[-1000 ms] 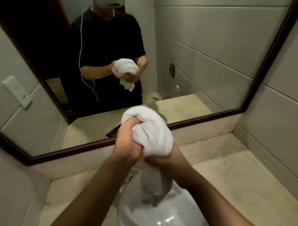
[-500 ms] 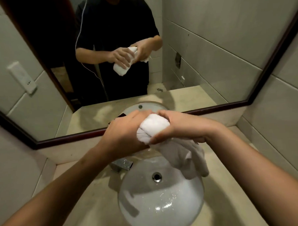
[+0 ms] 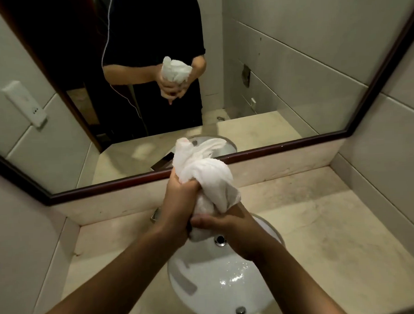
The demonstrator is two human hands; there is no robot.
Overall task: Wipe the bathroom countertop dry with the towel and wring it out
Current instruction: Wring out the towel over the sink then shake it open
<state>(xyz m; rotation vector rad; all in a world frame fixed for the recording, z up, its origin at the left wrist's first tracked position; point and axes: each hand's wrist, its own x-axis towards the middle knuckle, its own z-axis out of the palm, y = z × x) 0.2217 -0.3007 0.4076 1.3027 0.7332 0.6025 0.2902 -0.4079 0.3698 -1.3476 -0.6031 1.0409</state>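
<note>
A white towel [image 3: 204, 173] is bunched and twisted upright above the white sink basin [image 3: 217, 285]. My left hand [image 3: 179, 200] grips the towel's middle, fingers curled round it. My right hand [image 3: 229, 229] grips the lower end just under the left one, over the basin's far rim. The towel's loose top flares above my left hand, in front of the mirror frame. The beige stone countertop [image 3: 321, 235] surrounds the basin.
A large mirror [image 3: 280, 72] in a dark frame runs along the back wall and reflects a person holding the towel. A metal tap [image 3: 154, 215] peeks out left of my left wrist. Tiled walls close in on the left and right. A drain [image 3: 220, 240] sits in the basin.
My hands turned from side by side to stacked, left above right. The towel, which hung down from my right hand, now stands bunched upward. The view tilted further down onto the basin.
</note>
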